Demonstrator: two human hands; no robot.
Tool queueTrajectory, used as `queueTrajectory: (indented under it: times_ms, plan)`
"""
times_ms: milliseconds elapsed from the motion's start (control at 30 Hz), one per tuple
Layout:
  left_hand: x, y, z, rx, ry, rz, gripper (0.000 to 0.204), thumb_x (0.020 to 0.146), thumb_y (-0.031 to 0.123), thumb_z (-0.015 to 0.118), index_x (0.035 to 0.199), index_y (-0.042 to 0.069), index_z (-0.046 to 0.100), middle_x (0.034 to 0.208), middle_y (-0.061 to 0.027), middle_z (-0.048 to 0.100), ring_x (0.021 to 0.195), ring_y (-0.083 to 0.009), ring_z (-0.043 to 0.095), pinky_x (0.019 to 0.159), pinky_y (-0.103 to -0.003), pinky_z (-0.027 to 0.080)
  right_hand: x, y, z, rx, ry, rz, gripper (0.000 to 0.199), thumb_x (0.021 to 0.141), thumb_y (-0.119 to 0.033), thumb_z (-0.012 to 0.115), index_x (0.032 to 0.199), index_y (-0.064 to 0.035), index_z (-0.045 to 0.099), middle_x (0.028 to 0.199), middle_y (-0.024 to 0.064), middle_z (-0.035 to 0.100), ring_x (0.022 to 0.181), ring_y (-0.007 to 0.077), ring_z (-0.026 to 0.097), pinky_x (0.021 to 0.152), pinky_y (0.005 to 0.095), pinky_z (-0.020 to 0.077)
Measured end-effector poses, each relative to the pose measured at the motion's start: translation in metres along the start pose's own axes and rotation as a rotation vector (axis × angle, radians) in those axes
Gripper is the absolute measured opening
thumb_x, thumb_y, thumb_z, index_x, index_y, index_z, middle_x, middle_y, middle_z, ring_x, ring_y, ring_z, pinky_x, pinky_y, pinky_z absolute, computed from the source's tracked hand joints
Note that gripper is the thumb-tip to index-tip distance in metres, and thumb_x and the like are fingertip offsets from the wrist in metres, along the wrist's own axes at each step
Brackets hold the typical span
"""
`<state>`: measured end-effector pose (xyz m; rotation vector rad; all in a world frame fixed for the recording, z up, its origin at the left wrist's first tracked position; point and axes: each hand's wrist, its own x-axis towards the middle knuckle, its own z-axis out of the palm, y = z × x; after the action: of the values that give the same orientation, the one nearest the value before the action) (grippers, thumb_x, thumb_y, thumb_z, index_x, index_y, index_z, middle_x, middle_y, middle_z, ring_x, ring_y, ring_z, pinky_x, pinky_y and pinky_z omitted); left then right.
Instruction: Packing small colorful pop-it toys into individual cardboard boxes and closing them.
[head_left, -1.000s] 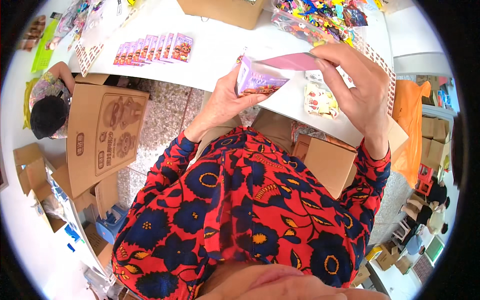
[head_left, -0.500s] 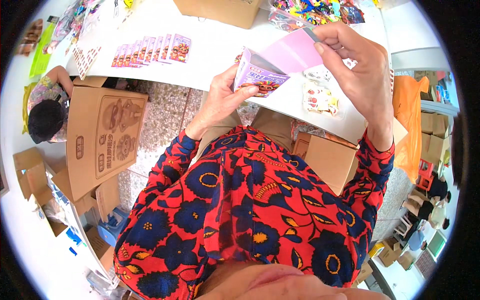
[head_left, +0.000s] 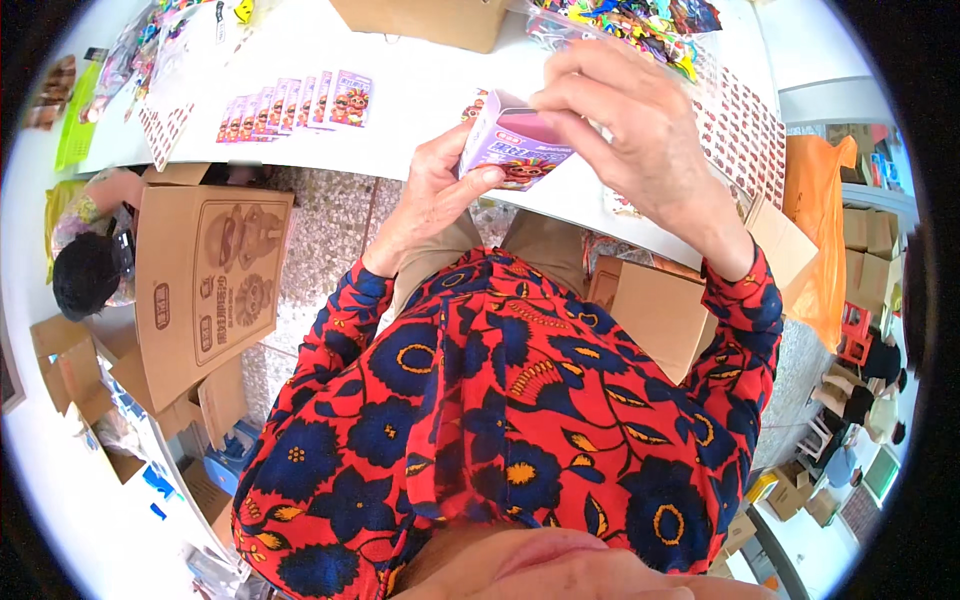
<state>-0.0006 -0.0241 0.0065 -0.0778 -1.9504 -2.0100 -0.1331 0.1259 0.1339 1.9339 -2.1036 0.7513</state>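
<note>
Left hand (head_left: 430, 200) grips small purple cardboard box (head_left: 510, 145); right hand (head_left: 630, 130) pinches its top, pink flap now folded down, above white counter (head_left: 420, 90).

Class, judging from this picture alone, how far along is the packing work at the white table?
Done, apparently: a row of flat purple packets lies lined up on the white table. In hand: the left hand holds a small purple box while the right hand works at its top. Left: loose colourful items still heaped at the far edge.
</note>
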Motion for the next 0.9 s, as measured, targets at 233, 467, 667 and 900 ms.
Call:
queueTrajectory:
  times_ms: [233,467,667,900]
  plan:
    - [-0.004,-0.014,-0.001,-0.272,0.088,-0.050,0.037,0.091,0.019,0.059,0.121,-0.003,0.052,0.105,-0.0049,0.061,0.094,-0.0105,0.056,0.082,-0.027,0.047,-0.010,-0.004,0.017,0.114,0.220,0.082,0.036,0.072,-0.004,0.069,0.108,-0.0060,0.063,0.110,0.0063,0.058,0.085,0.0186,0.058,0.080,0.0310,0.0453]
    - [-0.002,-0.006,0.015,-0.158,-0.007,0.040,0.035,0.093,0.018,0.055,0.120,-0.003,0.052,0.102,-0.0064,0.063,0.092,-0.0115,0.058,0.081,-0.028,0.049,-0.047,-0.008,0.047,0.699,0.178,0.570,0.055,0.078,-0.012,0.071,0.126,-0.0030,0.047,0.109,0.0077,0.059,0.092,0.0098,0.056,0.081,0.0250,0.0452]
    - [0.000,-0.010,0.017,0.085,0.029,0.026,0.035,0.087,0.012,0.064,0.115,-0.005,0.053,0.100,-0.0093,0.063,0.090,-0.0139,0.061,0.079,-0.030,0.051,-0.052,-0.013,0.041,0.491,0.143,0.634,0.042,0.079,-0.011,0.071,0.115,-0.0004,0.054,0.088,0.0027,0.065,0.077,0.0068,0.057,0.068,0.0234,0.0452]
    - [-0.002,-0.008,0.020,-0.242,0.033,-0.101,0.031,0.083,0.002,0.065,0.112,-0.004,0.056,0.099,-0.0073,0.063,0.091,-0.0115,0.059,0.081,-0.029,0.050,-0.054,-0.006,0.041,0.695,0.231,0.560,0.034,0.078,-0.011,0.072,0.108,-0.0015,0.059,0.086,0.0033,0.066,0.073,0.0070,0.057,0.064,0.0238,0.0461]
